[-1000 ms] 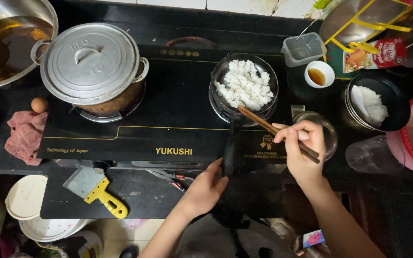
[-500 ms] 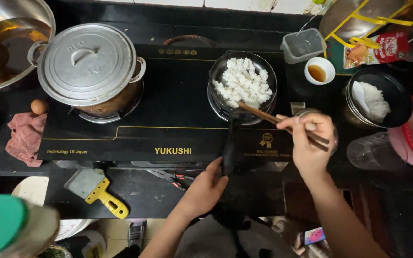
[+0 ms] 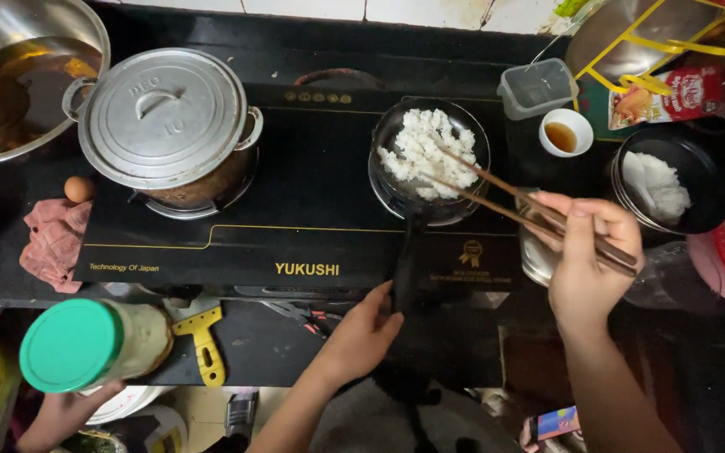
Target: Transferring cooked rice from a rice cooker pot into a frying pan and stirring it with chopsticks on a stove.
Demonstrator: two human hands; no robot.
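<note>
The right hand (image 3: 585,264) was closed around a pair of brown chopsticks (image 3: 530,210), fingers curled tight about their near ends, with the tips reaching left into the white rice (image 3: 430,153) heaped in the small black pan (image 3: 386,138). That pan sat on the right side of the black cooktop (image 3: 295,180), and the rice filled most of it in clumps. The left hand (image 3: 361,334) was wrapped about the near end of the dark pan handle (image 3: 405,264), fingers bent round it, bracing the pan. On the far left of the cooktop stood a lidded metal pot (image 3: 164,126), with an egg (image 3: 79,189) and a pink cloth (image 3: 54,242) beside it. To the right of the pan were a small white cup of brown sauce (image 3: 565,132) and a black bowl (image 3: 698,197) holding something white. At the near left another person's hand (image 3: 65,411) held a jar with a green lid (image 3: 73,346). The step in hand looked to be stirring and loosening the rice; the next move would seem to call for drawing the tips through the clumps while the handle was kept steady.
</note>
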